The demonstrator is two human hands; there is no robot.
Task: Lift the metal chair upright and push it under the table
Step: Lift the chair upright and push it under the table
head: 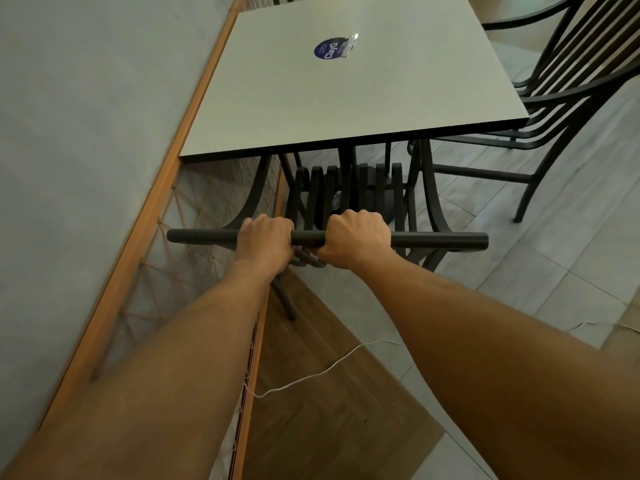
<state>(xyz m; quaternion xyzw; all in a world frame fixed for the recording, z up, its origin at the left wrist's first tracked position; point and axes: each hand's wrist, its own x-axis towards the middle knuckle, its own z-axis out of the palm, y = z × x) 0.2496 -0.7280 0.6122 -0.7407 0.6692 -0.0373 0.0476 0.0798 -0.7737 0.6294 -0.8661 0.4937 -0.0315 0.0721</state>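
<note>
Item one, the metal chair (pixel 349 188): dark, upright, its slatted seat partly tucked beneath the near edge of the counter (pixel 346 91). I see its round top bar running level across the view, just short of that near edge.

Item two, my left hand (pixel 265 242): closed over the top bar, left of the bar's middle, knuckles up, fingers wrapped around and under.

Item three, my right hand (pixel 356 239): closed over the same bar just beside the left hand, a short bare stretch of bar between them. Both forearms reach straight forward.

Item four, the counter: a pale square top with a dark edge, carried on dark curved legs. A round blue sticker (pixel 327 50) lies near the middle of its far half, with a bit of clear wrapping (pixel 348 48) touching it on the right.

Item five, a second chair (pixel 554 98): dark, slatted, standing at the counter's right edge with its seat partly under the top.

Item six, a rope-net railing (pixel 166 209) with an orange wood frame: running along the counter's left edge.

Item seven, a thin white cord (pixel 325 368): loose on the floor, crossing wood planks and pale tiles below my arms.
</note>
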